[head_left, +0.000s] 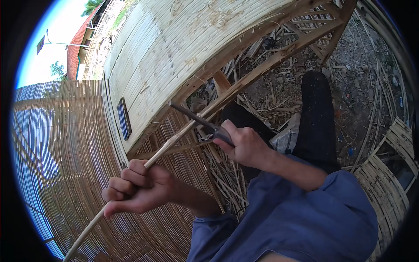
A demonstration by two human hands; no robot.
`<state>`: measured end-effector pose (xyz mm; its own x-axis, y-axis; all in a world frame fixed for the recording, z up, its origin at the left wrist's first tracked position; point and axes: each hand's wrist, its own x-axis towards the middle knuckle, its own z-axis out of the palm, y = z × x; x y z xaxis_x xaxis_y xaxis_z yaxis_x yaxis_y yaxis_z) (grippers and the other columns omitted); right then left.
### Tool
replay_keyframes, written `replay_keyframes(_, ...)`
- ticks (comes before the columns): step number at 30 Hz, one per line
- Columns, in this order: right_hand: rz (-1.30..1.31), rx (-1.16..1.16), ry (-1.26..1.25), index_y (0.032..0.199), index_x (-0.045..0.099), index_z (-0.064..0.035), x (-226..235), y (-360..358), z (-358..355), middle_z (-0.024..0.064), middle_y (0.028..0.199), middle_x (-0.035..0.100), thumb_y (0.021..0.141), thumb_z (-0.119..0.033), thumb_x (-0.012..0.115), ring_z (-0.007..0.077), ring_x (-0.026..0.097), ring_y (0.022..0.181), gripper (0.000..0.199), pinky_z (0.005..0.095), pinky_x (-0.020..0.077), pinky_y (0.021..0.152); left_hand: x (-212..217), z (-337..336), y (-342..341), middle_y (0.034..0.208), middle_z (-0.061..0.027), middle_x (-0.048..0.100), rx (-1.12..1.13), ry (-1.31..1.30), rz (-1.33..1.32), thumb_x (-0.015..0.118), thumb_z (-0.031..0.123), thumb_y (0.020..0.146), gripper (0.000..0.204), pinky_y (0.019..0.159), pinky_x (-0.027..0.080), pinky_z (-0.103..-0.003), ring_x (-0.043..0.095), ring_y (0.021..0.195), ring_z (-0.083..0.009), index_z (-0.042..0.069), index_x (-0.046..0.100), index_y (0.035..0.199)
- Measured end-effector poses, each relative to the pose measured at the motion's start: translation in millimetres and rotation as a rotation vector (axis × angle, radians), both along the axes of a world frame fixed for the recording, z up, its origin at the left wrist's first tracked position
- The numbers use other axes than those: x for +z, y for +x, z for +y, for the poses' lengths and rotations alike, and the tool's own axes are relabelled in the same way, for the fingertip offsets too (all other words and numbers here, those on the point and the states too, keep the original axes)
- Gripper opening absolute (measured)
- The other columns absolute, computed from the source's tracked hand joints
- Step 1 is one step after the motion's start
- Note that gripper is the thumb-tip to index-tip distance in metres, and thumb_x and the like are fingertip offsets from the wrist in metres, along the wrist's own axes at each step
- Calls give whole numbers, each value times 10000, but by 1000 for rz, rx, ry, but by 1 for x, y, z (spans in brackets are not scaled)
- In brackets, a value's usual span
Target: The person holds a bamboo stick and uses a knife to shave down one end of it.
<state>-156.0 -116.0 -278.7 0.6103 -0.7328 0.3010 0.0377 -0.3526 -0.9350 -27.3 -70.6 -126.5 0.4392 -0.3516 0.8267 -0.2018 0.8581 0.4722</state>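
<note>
My left hand [142,185] is closed around a long, thin strip of pale bamboo or wood [176,137], which slants from the lower left up toward the table's underside frame. In my right hand [248,146] is a knife [192,115], its handle in my closed fingers. The dark, narrow blade points up and left, lying over or very near the strip beyond my left hand; whether it touches cannot be made out. A notch or pale, whittled-looking spot shows on the strip between the two hands.
A bamboo-slat table [144,65] with curled shavings spreads ahead, and a dark flat phone-like object [124,118] lies near its left edge. A bamboo screen [65,131] stands left. Offcuts litter the ground [279,87] around my legs. A slatted bamboo piece [384,179] sits right.
</note>
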Motion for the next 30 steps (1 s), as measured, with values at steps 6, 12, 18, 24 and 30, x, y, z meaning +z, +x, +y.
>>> replay_keyframes(6,112,-12,67,889,431,-8,-18,-23,7,106,460,471,852,-252,540,308,566,469,270,371,455,431,0,0,6,491,55,224,45,-28,12,272,516,894,429,340,145,-199,146,364,-28,157,261,661)
replay_keyframes(12,62,10,-84,911,431,-5,25,-16,6,126,567,519,837,-279,561,313,582,518,313,375,455,440,-2,0,-3,494,54,222,-40,-20,-7,277,522,892,433,362,148,-202,139,367,-29,151,274,668)
replay_keyframes(18,-84,-25,-90,893,424,2,19,1,-1,145,577,527,830,-271,570,348,574,542,316,385,448,442,-2,0,-15,507,51,225,-79,-28,-14,281,517,893,430,370,141,-207,135,369,-35,147,271,673)
replay_keyframes(24,234,-180,155,854,410,4,-41,-33,-23,189,581,560,856,-272,525,377,578,576,299,418,468,464,-6,-6,-14,511,52,222,-108,-38,-43,290,514,891,426,363,141,-201,138,369,-32,145,267,678)
replay_keyframes(30,-107,10,-44,852,405,-19,36,-17,-5,160,571,548,855,-310,525,355,591,559,315,412,471,450,4,-13,-30,497,60,212,-37,3,-63,273,506,901,439,366,164,-188,158,377,-23,163,242,629)
